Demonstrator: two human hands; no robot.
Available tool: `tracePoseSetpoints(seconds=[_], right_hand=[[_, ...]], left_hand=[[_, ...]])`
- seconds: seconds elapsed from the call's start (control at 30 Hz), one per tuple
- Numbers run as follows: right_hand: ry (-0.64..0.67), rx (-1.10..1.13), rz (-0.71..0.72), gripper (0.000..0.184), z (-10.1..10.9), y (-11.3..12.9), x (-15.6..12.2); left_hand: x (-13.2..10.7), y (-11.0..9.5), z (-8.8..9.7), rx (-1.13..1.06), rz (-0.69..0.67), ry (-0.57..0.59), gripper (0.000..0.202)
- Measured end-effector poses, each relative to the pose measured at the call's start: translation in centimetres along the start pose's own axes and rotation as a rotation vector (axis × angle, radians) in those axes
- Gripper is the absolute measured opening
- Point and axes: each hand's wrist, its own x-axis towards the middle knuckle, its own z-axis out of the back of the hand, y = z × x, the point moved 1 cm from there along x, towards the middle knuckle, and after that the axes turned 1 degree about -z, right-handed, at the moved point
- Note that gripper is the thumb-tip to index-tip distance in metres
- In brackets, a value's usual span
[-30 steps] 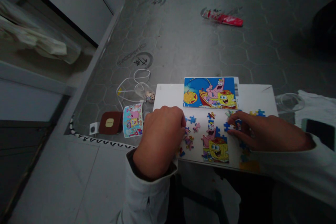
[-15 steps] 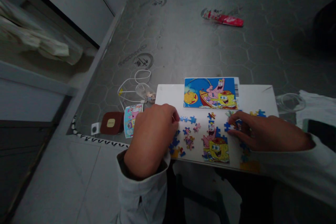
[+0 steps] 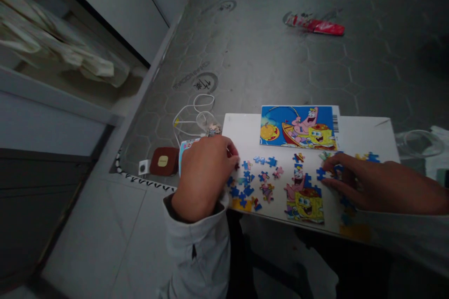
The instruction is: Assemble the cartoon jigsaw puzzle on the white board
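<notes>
My left hand [image 3: 206, 175] hovers over the left end of a white board [image 3: 242, 133]. Its fingers are pinched on a small dark-red jigsaw piece [image 3: 237, 166], mostly hidden. On the right, my right hand [image 3: 377, 184] has thumb and forefinger closed about a blue jigsaw piece [image 3: 320, 174] at the board's surface. Between the hands lies a partly joined puzzle [image 3: 305, 201] of a yellow and a pink cartoon figure. Loose blue pieces [image 3: 245, 190] and pink pieces [image 3: 267, 192] are scattered to its left; more lie partly under my right hand.
A picture card [image 3: 298, 127] lies along the board's far edge. To the left are a brown case [image 3: 164, 161], a white cable [image 3: 191, 121] and a light-blue card [image 3: 183, 154]. A red wrapper [image 3: 326, 27] lies farther off on the grey mat [image 3: 259, 70]. A clear round lid [image 3: 423, 142] is at right.
The view has shifted, so the board appears farther right. My left hand has drawn left relative to the board, uncovering several blue pieces. My right hand stays by the same blue piece.
</notes>
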Motion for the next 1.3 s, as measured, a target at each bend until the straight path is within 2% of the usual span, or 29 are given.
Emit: tracePoseSetpoints(seconds=[0.1, 0.27, 0.57, 0.73, 0.9, 1.2, 1.3], right_hand=[[0.017, 0.006, -0.036, 0.04, 0.4, 0.5, 0.2], [0.159, -0.016, -0.167, 0.052, 1.4, 1.4, 0.4], [0.049, 0.0, -0.086, 0.042, 0.9, 0.5, 0.4], [0.018, 0.017, -0.089, 0.04, 1.3, 1.2, 0.2], [0.025, -0.005, -0.085, 0.041, 1.0, 0.9, 0.2], [0.024, -0.04, -0.058, 0.039, 1.1, 0.8, 0.2], [0.063, -0.033, -0.043, 0.041, 1.0, 0.7, 0.3]], left_hand=[[0.0, 0.4, 0.1, -0.023, 0.003, 0.013, 0.005], [-0.1, 0.5, 0.0, -0.024, 0.002, 0.027, 0.006], [-0.3, 0.4, 0.3, -0.03, -0.001, 0.029, 0.005], [-0.4, -0.5, 0.0, -0.024, -0.059, 0.029, 0.011], [-0.3, -1.1, -0.5, -0.003, -0.121, 0.053, 0.018], [0.3, -1.6, -0.7, 0.009, -0.107, 0.063, 0.014], [0.3, -1.7, -0.7, -0.001, -0.116, 0.078, 0.015]])
